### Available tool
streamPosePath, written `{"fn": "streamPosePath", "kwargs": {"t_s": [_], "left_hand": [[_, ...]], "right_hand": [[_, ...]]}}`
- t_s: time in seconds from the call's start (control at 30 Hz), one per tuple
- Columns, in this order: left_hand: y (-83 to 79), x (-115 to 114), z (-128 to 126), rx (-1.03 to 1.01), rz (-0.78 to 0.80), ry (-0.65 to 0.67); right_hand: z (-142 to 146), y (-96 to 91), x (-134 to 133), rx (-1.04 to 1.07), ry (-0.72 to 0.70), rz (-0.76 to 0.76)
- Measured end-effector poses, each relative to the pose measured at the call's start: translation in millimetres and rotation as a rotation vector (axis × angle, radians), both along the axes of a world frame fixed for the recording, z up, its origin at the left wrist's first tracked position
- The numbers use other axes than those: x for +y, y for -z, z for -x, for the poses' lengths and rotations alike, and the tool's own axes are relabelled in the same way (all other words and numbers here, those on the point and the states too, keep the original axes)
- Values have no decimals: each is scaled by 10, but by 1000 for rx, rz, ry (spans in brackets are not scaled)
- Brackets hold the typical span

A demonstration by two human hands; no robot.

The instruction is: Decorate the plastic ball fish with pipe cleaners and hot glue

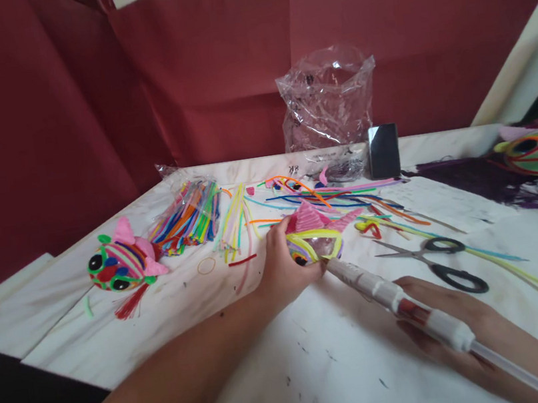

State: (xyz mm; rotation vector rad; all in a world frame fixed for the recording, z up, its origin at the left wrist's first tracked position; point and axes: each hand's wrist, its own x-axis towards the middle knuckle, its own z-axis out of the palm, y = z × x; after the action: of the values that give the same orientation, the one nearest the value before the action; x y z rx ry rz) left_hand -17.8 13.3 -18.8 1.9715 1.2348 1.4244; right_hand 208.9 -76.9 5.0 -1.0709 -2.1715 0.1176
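The left hand (283,263) is curled around the near side of a pipe-cleaner fish (309,237), apparently steadying it. The right hand (440,314), fingers wrapped round a hot-glue gun (373,288), angles the nozzle at the fish, likely for aim; contact is unclear. Scissors (435,264) lie beyond the right hand, seemingly kept reachable; 1 other fish (124,263) sits left of the left hand.

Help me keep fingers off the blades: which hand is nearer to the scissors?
Right. The right hand, holding the white glue gun, is just on the near side of the scissors; the left hand, holding the pink-and-yellow craft piece, is farther away, to their left.
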Motion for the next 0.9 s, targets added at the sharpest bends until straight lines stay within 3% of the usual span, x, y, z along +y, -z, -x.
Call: {"fn": "streamPosePath", "kwargs": {"t_s": [0.1, 0.3, 0.57, 0.9], "left_hand": [[2, 5, 3, 2, -1, 0], [3, 5, 0, -8, 10, 0], [12, 14, 6, -9, -4, 11], [-5, 2, 2, -20, 16, 16]], "right_hand": [[-1, -39, -7, 11, -119, 40], [-27, 76, 36, 88, -52, 288], [36, 183, -35, 102, -5, 129], [76, 84, -59, 116, 14, 180]]}}
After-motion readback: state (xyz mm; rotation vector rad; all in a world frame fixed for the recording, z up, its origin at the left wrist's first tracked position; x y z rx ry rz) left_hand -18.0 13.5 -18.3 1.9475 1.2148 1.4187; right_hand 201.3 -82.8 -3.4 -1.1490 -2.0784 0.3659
